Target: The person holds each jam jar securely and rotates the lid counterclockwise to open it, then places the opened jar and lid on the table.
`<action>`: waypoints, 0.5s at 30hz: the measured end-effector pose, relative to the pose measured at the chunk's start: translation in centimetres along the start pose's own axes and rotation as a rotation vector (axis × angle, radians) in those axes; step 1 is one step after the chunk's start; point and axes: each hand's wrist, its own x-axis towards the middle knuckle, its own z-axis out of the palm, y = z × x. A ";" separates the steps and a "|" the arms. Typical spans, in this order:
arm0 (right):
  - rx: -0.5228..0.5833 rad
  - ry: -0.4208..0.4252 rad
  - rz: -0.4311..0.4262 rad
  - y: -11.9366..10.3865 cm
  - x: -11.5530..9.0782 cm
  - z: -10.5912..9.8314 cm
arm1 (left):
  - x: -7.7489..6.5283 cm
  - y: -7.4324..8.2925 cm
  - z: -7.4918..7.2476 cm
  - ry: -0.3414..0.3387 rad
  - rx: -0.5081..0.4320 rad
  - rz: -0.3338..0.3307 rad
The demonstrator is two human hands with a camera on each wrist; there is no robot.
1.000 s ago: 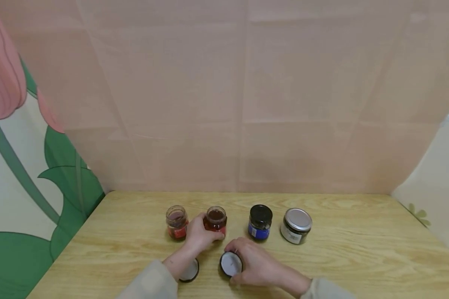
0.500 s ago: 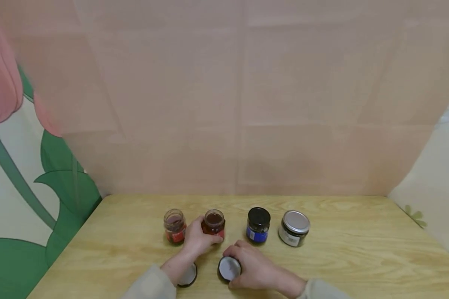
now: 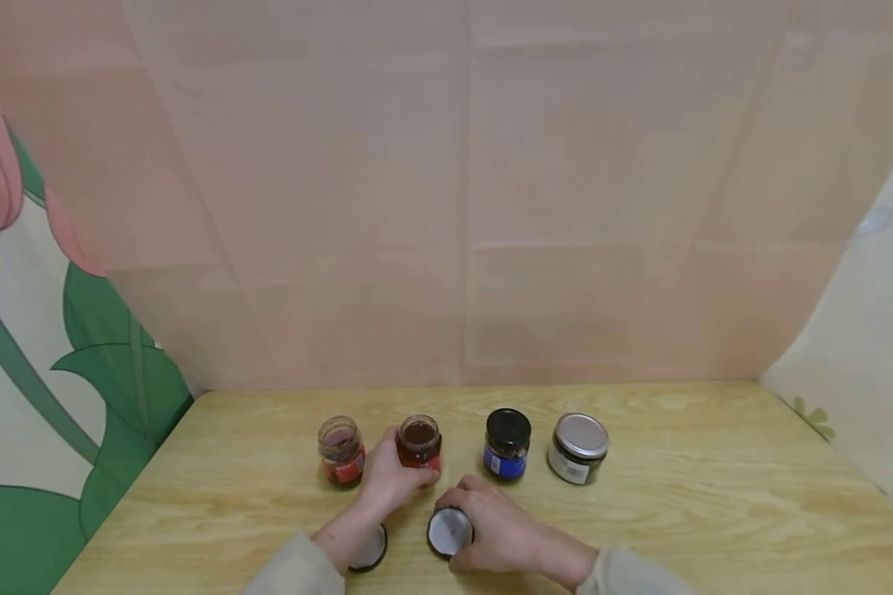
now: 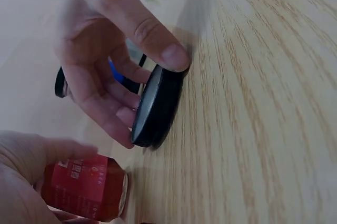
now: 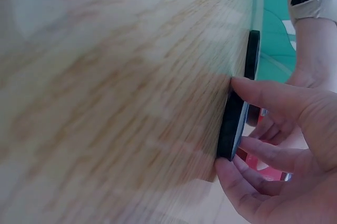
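My left hand (image 3: 389, 478) grips an uncapped glass jar (image 3: 420, 450) with dark contents and a red label, upright on the table. Thumb and fingers of my right hand (image 3: 494, 525) pinch the rim of a black jar lid (image 3: 450, 532), its white inside facing up. In the right wrist view that lid (image 5: 231, 126) is at the tabletop, held between thumb and fingertips. A second lid (image 3: 370, 549), also white side up, lies partly hidden under my left forearm. Left of the gripped jar stands another uncapped red-labelled jar (image 3: 341, 453).
A blue-labelled jar with a black lid (image 3: 507, 444) stands to the right, and beside it a wider jar with a silver lid (image 3: 579, 449). The wooden table (image 3: 714, 496) ends at a pinkish cloth backdrop (image 3: 461, 248).
The head view has shifted slightly, so everything sits a little further left. Both hands keep their hold on the jar and the lid.
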 end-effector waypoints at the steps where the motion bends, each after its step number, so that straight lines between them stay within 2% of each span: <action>1: -0.006 0.003 0.000 0.0 0.0 0.0 | 0.0 0.1 0.0 -0.002 0.001 0.001; 11: -0.021 -0.012 -0.008 0.3 -0.8 -0.5 | 0.1 2.4 -0.4 0.009 0.007 -0.029; 15: -0.044 0.025 -0.028 0.7 -1.5 -1.1 | 0.2 3.5 -0.5 0.021 0.017 -0.010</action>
